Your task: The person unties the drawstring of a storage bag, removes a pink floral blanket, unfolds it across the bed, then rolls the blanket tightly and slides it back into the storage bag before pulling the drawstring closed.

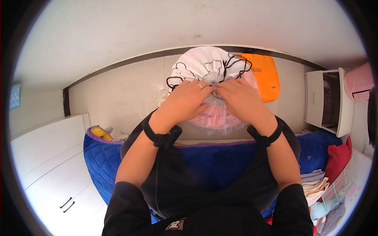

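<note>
A clear plastic bag [223,125] with soft pink contents [220,113] is in front of me, between my knees. My left hand [187,98] and my right hand [242,98] meet at its gathered neck, fingertips pinching the bunched plastic from both sides. A small grey piece [214,84] shows between the fingertips; I cannot tell what it is. Just beyond lies a white drawstring bag [203,56] printed with black cartoon outlines. Its black cords [236,62] loop loosely at both sides, and the hands hide its near part.
An orange bag [264,78] bearing writing lies on the floor to the right, by the wall. I sit over a blue quilted cover [102,160]. A white cabinet [314,98] stands at right, near folded clothes [316,185] and a wire basket [339,183]. A pale shoe [161,97] is partly hidden.
</note>
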The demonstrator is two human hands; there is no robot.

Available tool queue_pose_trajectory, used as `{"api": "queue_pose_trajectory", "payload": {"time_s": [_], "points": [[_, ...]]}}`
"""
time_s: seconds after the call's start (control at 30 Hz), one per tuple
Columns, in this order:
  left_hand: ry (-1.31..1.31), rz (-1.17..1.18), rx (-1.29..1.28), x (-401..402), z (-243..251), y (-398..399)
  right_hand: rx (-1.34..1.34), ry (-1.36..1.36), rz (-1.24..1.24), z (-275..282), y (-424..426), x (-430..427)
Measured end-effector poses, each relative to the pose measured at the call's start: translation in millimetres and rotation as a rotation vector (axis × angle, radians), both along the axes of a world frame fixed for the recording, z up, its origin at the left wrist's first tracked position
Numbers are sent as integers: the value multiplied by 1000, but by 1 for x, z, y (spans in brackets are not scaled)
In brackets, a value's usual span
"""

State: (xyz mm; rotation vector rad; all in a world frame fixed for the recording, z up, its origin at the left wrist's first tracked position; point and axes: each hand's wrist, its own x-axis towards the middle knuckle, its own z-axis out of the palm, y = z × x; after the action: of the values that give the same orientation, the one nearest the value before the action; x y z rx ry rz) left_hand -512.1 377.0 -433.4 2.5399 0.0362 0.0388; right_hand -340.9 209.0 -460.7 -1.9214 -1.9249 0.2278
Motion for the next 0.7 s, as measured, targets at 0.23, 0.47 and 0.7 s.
{"api": "queue_pose_trajectory", "payload": {"time_s": [0.23, 0.47, 0.7], "points": [[32, 92, 109, -14, 17, 37, -92, -344, -260, 9, -11, 28], [-81, 391, -62, -46, 27, 84, -137, -322, -478, 8, -15, 64], [-485, 652, -39, -24, 25, 75, 268, 23, -443, 22, -9, 67]]}}
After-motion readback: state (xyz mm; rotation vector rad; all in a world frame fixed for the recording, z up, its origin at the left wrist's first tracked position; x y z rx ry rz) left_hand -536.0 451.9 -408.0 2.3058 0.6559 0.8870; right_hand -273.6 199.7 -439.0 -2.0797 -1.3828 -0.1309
